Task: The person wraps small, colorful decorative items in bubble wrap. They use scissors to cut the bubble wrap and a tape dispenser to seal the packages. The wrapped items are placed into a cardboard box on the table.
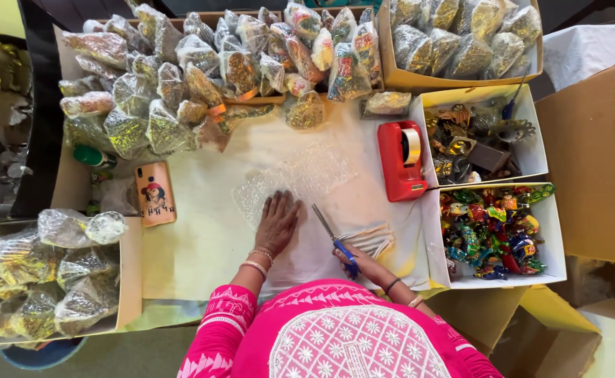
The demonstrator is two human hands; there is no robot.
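Observation:
My left hand (277, 222) lies flat, fingers spread, on a sheet of clear bubble wrap (300, 180) spread over the pale yellow table top (195, 245). My right hand (361, 262) grips blue-handled scissors (334, 238), whose blades point up and left toward the wrap's edge beside my left hand. A few folded white strips (372, 238) lie just right of the scissors.
A red tape dispenser (401, 159) stands right of the wrap. White boxes hold metal ornaments (470, 140) and colourful figurines (489, 231). Several wrapped bundles (181, 77) are heaped at the back, more in a box at the left (41, 280). A phone (155, 193) lies left.

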